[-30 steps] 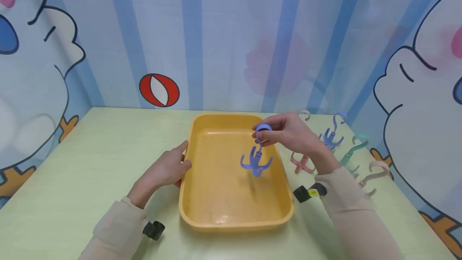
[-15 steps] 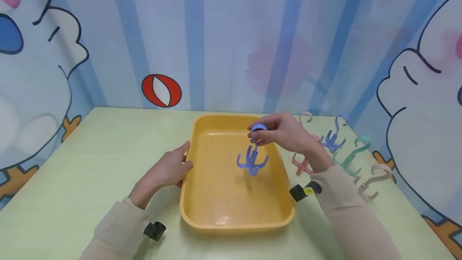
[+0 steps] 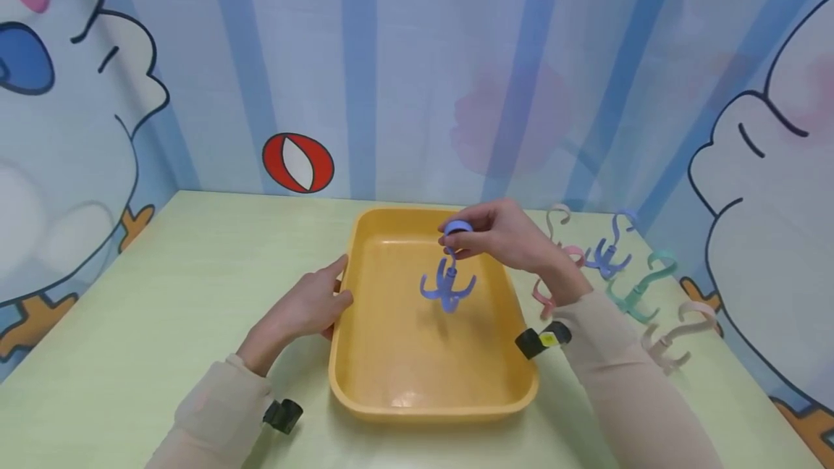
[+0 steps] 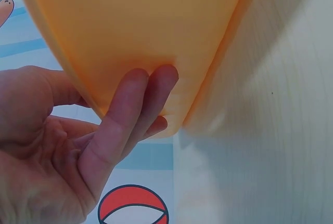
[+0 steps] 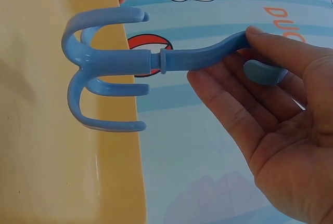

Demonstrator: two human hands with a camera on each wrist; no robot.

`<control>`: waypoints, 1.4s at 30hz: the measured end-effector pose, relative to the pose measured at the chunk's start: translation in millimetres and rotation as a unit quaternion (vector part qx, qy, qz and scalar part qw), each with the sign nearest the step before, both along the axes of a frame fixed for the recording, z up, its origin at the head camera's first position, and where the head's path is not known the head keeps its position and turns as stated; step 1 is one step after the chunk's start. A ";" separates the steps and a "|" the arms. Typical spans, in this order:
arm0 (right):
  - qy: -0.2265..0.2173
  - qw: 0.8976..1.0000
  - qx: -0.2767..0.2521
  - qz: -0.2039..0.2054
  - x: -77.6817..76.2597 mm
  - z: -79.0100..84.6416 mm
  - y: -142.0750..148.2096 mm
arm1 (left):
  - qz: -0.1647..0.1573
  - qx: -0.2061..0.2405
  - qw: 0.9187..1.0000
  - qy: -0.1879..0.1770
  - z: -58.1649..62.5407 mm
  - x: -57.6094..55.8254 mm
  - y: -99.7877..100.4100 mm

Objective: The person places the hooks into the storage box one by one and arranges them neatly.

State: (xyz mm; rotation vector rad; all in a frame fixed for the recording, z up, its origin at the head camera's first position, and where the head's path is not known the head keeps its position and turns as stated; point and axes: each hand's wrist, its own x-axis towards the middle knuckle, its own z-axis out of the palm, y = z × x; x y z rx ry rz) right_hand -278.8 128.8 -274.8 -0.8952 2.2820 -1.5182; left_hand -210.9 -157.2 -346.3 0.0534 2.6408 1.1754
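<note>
Clock positions taken from the middle of the tray, head view, 12 at the back wall.

- Pale green table (image 3: 124,295) underneath. Red-and-white ball print (image 3: 298,163) on the wall, between 10 and 11.
- Left hand (image 3: 306,306) at 9: grips the tray's side wall, fingers on the outside, thumb at the rim.
- Yellow tray (image 3: 391,353): looks like smooth, rigid plastic, probably light enough to slide if nudged; the wall and rim are the sound place to hold it.
- Blue four-pronged hook (image 3: 448,288): hangs prongs-down over the tray floor, just toward 1, apart from it. Likely light, stiff, slightly slippery plastic. A narrow joint with a collar sits above the prong hub; may swivel, so the prongs could turn in a hold. Prongs judged the weakest part under bending; best taken at the curled top or the thick stem.
- Right hand (image 3: 504,237) at 1: thumb and fingertips pinch the curled top.
- Far beige hook (image 3: 557,208) at 2; pink hook (image 3: 576,253), partly hidden by the right hand, and second blue hook (image 3: 606,260), between 2 and 3; green hook (image 3: 637,295) at 3; near beige hook (image 3: 662,344) just past 3.
</note>
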 end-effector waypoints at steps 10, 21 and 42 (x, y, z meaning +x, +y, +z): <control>0.010 1.000 0.005 0.015 -5.7 -0.6 -11.1 | 0.005 -0.002 1.000 0.001 3.2 0.9 -0.5; 0.009 0.999 0.004 0.035 -13.4 -3.8 -23.0 | 0.009 -0.005 1.000 0.001 4.5 1.4 -4.6; 0.004 0.999 0.004 0.044 -23.6 -7.8 -36.6 | 0.009 0.014 1.000 0.007 -1.5 1.2 -0.8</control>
